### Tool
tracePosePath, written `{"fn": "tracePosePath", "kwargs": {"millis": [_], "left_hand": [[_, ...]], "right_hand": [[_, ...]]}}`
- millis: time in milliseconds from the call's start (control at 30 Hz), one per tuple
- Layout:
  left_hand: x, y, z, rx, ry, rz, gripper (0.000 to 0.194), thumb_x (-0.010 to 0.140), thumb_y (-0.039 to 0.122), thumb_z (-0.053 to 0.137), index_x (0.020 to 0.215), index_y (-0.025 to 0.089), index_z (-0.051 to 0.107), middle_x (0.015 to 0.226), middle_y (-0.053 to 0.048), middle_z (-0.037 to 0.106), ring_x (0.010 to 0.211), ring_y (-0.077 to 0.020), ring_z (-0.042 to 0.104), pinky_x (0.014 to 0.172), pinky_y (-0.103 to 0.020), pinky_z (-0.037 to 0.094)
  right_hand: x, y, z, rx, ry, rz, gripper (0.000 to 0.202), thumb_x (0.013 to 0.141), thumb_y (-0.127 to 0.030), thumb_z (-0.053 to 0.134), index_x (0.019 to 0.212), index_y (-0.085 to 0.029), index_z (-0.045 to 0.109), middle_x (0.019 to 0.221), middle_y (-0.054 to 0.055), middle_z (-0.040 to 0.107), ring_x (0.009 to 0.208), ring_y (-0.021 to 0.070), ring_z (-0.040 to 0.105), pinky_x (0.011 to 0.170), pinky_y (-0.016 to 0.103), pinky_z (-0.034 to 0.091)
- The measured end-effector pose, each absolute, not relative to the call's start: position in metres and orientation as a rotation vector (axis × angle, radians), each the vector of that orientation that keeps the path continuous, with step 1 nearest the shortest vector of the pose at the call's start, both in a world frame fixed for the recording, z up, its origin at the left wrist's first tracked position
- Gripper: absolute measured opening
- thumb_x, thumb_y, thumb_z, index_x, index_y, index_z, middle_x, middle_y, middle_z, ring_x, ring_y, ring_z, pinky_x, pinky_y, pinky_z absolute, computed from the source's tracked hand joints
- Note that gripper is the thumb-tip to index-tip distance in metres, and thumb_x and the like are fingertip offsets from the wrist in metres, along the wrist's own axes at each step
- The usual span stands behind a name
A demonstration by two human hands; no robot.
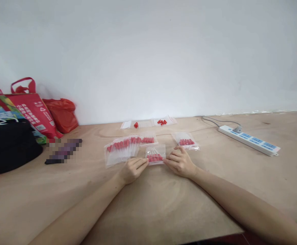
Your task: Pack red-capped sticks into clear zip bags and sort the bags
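Two hands, left (pixel 134 169) and right (pixel 180 163), are pinching opposite edges of a clear bag (pixel 155 152) of red-tipped sticks, fingers loosely curled.

White Chinese characters run down the front of a red carrier bag (pixel 31 109) at nine o'clock in the head view, too blurred to read with certainty. A small white emblem (pixel 43 109) stands beside them, its details unclear; no brand or number is legible.

Two hands (pixel 133 170) (pixel 181 163), one power strip (pixel 249 140); one plug (pixel 237 129)
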State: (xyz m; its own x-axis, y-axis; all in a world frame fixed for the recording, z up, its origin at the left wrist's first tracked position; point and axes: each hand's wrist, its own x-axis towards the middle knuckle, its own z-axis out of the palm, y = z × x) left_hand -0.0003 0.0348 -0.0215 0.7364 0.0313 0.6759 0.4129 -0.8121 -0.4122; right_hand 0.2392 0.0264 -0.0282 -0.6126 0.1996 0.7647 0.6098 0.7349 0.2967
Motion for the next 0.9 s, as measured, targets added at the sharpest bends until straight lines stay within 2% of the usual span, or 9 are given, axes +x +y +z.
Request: {"fn": "tracePosePath", "kwargs": {"millis": [333,600,767,900], "left_hand": [[-0.001,0.029,-0.013,-2.350,-0.242,-0.963,0.009,0.078,0.007,0.047,0.078,0.012,0.055,0.072,-0.005,0.065,0.060,-0.0124,0.059,0.056,-0.026,0.051],[0.021,0.028,-0.016,-2.399,-0.386,-0.964,0.008,0.079,0.014,0.052,0.084,0.013,0.057,0.080,-0.003,0.065,0.073,-0.0135,0.060,0.066,-0.026,0.051],[0.033,0.030,-0.017,-2.399,-0.362,-0.948,0.013,0.081,0.010,0.046,0.080,0.013,0.058,0.077,-0.004,0.065,0.071,-0.0134,0.061,0.063,-0.026,0.051],[0.030,0.030,-0.017,-2.366,-0.311,-0.969,0.009,0.079,0.009,0.049,0.081,0.012,0.058,0.077,-0.005,0.065,0.070,-0.0142,0.061,0.061,-0.026,0.051]], "right_hand": [[0.237,0.029,-0.030,-0.549,-2.197,-0.792,0.011,0.078,-0.013,0.047,0.077,-0.019,0.057,0.060,-0.005,0.058,0.062,0.0067,0.047,0.084,0.035,0.024],[0.228,0.025,-0.028,-0.608,-2.159,-0.728,0.011,0.079,-0.014,0.048,0.073,-0.019,0.057,0.056,-0.005,0.056,0.060,0.0068,0.045,0.083,0.034,0.024],[0.219,0.021,-0.027,-0.606,-2.161,-0.718,0.011,0.079,-0.015,0.048,0.076,-0.019,0.058,0.059,-0.004,0.057,0.061,0.0076,0.045,0.082,0.034,0.025],[0.216,0.021,-0.029,-0.595,-2.154,-0.726,0.011,0.080,-0.015,0.048,0.080,-0.018,0.058,0.063,-0.004,0.059,0.062,0.0078,0.045,0.082,0.034,0.026]]}}
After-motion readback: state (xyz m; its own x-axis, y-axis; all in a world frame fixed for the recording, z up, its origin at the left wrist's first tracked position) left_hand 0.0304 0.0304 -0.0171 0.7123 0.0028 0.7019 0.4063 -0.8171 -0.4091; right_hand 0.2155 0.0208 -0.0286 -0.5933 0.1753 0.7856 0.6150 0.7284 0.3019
